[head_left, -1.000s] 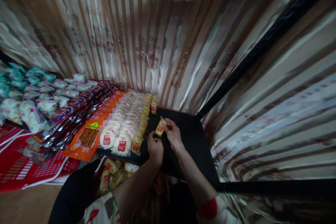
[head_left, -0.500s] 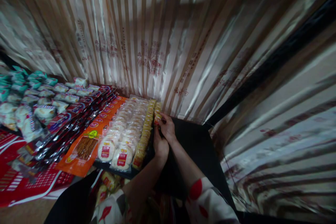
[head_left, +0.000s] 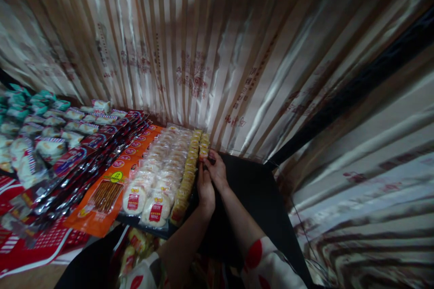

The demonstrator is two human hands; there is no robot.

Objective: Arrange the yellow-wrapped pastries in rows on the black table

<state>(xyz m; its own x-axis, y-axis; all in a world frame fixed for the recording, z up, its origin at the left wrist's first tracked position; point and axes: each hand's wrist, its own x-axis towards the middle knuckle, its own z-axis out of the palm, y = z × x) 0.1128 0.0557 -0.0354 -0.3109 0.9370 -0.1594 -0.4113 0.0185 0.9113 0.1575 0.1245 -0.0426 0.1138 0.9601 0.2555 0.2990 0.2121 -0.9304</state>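
Both hands meet at the near end of a short row of small yellow snack packets (head_left: 204, 141) on a black shelf (head_left: 252, 189). My right hand (head_left: 217, 170) has its fingers closed on the end packet from the right. My left hand (head_left: 205, 193) is just in front, its fingertips closed at that packet's near side and partly hidden. A longer row of yellow packets (head_left: 183, 185) runs along the left of this short row. Left of that stand two rows of clear-wrapped round white crackers (head_left: 156, 210) with red labels.
An orange bag (head_left: 105, 194) of stick snacks lies left of the crackers, then dark red packets (head_left: 98, 144), white-wrapped snacks (head_left: 50, 146) and green packets (head_left: 20, 99). A red basket (head_left: 50, 244) sits at lower left. Striped curtain (head_left: 196, 31) hangs behind; a black pole (head_left: 315, 117) slants at right.
The view has shifted slightly. Both hands stay at the end of the short yellow row, with the right fingers a little lower against the end packet.
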